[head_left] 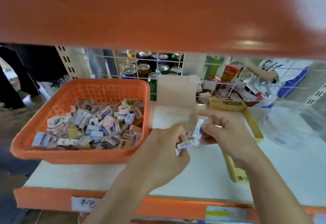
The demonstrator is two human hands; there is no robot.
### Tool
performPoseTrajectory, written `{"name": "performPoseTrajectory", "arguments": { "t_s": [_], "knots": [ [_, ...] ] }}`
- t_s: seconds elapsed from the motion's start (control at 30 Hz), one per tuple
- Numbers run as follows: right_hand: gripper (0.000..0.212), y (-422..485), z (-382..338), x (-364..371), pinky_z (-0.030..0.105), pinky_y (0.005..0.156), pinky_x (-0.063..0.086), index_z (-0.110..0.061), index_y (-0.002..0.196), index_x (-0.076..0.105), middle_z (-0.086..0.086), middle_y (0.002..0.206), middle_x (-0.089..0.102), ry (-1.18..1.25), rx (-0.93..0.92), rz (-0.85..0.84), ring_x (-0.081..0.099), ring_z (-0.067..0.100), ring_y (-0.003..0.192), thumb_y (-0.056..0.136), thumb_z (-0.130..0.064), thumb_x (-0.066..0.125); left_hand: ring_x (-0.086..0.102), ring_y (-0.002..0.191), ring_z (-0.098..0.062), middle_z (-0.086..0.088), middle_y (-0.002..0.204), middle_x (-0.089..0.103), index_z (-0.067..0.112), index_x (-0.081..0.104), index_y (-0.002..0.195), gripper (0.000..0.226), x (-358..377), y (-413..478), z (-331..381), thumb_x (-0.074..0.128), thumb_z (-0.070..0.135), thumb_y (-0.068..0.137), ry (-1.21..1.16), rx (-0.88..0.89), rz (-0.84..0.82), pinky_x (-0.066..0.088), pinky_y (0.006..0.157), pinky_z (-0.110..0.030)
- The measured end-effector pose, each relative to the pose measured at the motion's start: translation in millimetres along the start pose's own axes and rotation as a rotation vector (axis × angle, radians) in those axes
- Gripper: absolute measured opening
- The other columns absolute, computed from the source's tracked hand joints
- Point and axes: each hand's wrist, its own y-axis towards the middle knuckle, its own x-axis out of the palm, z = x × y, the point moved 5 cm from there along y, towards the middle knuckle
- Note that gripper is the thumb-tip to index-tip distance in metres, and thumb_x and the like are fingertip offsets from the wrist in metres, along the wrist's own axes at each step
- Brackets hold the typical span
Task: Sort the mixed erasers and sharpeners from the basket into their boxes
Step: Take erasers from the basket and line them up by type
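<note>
An orange basket [53, 155] on the white shelf holds several small wrapped erasers and sharpeners [98, 125]. To its right my left hand [164, 146] pinches a white packet with a barcode [187, 143]. My right hand [227, 132] pinches another white and purple packet [199, 128] just above it. Both hands meet in front of an open cardboard box with a raised flap [176, 91]. A yellow box [234, 169] lies under my right wrist.
A white wire grid [158, 65] backs the shelf, with drink cans [144, 68] and red packets [231, 72] behind it. An orange shelf [141, 12] hangs close overhead. Clear plastic bags [291, 123] lie at the right. A person's legs [15, 82] stand at left.
</note>
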Motion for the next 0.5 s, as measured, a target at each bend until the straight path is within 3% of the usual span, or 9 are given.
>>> {"name": "performPoseTrajectory", "arguments": {
  "t_s": [0.1, 0.23, 0.3, 0.4, 0.5],
  "knots": [
    [0.031, -3.9, 13.9, -2.0, 0.047, 0.076, 0.058, -0.019, 0.101, 0.07, 0.0, 0.071, 0.064, -0.183, 0.017, -0.04, 0.067, 0.025, 0.064, 0.088, 0.005, 0.054, 0.054, 0.059, -0.005, 0.009, 0.071, 0.057, 0.034, 0.05, 0.092, 0.016, 23.5, -1.8, -13.9, 0.056, 0.021, 0.084, 0.029, -0.059, -0.054, 0.049, 0.059, -0.033],
    [0.014, -3.1, 25.5, 6.3, 0.05, 0.063, 0.055, -0.018, 0.078, 0.062, 0.007, 0.074, 0.061, -0.435, -0.029, -0.137, 0.064, 0.03, 0.068, 0.085, -0.005, 0.065, 0.053, 0.063, -0.001, 0.013, 0.078, 0.059, 0.04, 0.054, 0.121, 0.039, 38.0, -2.9, -35.4, 0.05, 0.021, 0.088, 0.06, -0.126, -0.061, 0.043, 0.063, -0.019],
    [0.013, -1.2, 29.6, 10.7, 0.039, 0.059, 0.054, -0.018, 0.077, 0.059, 0.006, 0.071, 0.062, -0.534, -0.028, -0.178, 0.061, 0.022, 0.061, 0.083, -0.008, 0.065, 0.051, 0.068, -0.004, 0.013, 0.076, 0.056, 0.037, 0.059, 0.112, 0.03, 35.9, -2.0, -38.8, 0.052, 0.021, 0.087, 0.101, -0.128, 0.009, 0.042, 0.068, -0.021],
    [0.014, -0.5, 31.5, 14.9, 0.016, 0.048, 0.039, -0.024, 0.075, 0.059, -0.005, 0.063, 0.059, -0.707, -0.049, -0.218, 0.05, 0.005, 0.052, 0.082, -0.012, 0.063, 0.05, 0.081, -0.004, 0.015, 0.086, 0.055, 0.034, 0.06, 0.104, 0.024, 33.5, -1.0, -39.3, 0.053, 0.019, 0.086, 0.147, -0.118, 0.053, 0.043, 0.077, -0.022],
    [0.016, -0.4, 32.4, 17.7, 0.014, 0.047, 0.035, -0.028, 0.073, 0.055, -0.009, 0.069, 0.057, -0.855, -0.076, -0.255, 0.05, 0.006, 0.059, 0.083, -0.019, 0.063, 0.049, 0.092, -0.004, 0.016, 0.09, 0.054, 0.028, 0.062, 0.095, 0.015, 32.3, 0.5, -41.2, 0.055, 0.018, 0.086, 0.206, -0.121, 0.087, 0.044, 0.083, -0.022]
  ]
}}
